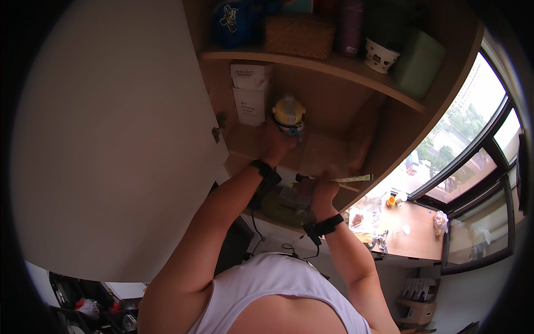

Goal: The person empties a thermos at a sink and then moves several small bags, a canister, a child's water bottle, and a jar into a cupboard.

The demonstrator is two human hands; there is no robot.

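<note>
My left hand is closed around a bottle with a yellow lid and a teal, patterned body, on the middle shelf of a wooden cabinet. To its left stand white boxes of drinking straws, one above the other. Lower and to the right, my right hand grips a thin, pale strap or strip with green marks, its end reaching right past the fingers. Dim clear plastic shows just above that hand. Both wrists wear black bands.
An open cabinet door fills the left. The shelf above holds a woven basket, a purple bottle, a white pot with heart cutouts and a green box. A window and a cluttered table lie right.
</note>
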